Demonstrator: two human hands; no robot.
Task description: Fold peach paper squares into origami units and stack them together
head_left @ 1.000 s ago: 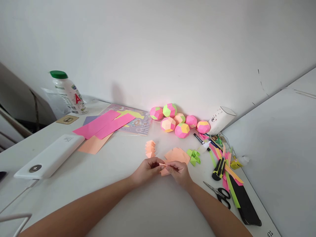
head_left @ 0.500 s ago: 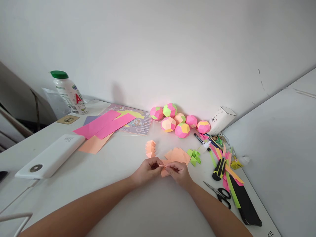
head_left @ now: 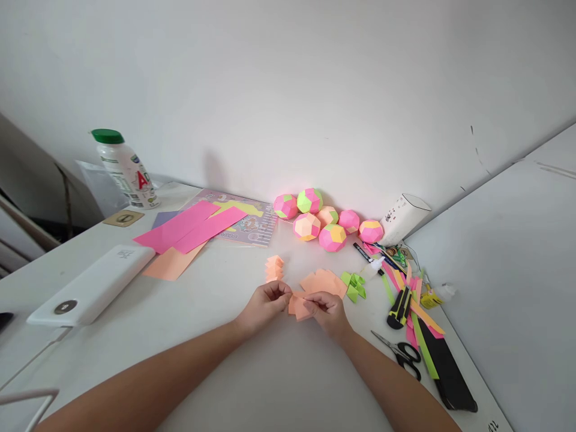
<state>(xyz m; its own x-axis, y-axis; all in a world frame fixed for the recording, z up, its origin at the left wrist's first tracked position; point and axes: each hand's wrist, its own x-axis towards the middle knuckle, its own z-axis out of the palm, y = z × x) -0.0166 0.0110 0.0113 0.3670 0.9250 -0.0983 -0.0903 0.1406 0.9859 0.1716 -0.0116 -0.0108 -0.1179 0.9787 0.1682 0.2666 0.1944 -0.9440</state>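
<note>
Between my hands is a small peach paper piece [head_left: 298, 305]; a crease or overlapping layer shows on it. My left hand [head_left: 266, 305] pinches its upper left edge with thumb and forefinger. On the other side, my right hand [head_left: 332, 313] grips its right part between thumb and fingers. Just beyond lie several flat peach paper pieces [head_left: 324, 281], fanned out and overlapping. A row of folded peach paper units [head_left: 274, 267] stands behind my left hand. Green folded paper units [head_left: 354, 286] sit to the right of the fan.
Several colourful paper balls [head_left: 332, 238] rest against the wall. At right are scissors [head_left: 402, 353], a box cutter [head_left: 399, 308], paper strips and a glue bottle [head_left: 443, 293]. Pink paper sheets [head_left: 193, 228], a white power bank [head_left: 96, 285] and a bottle [head_left: 126, 171] occupy the left.
My fingertips have moved apart from close together. The peach paper now shows its face between them rather than a thin edge. My left hand has shifted slightly left.
</note>
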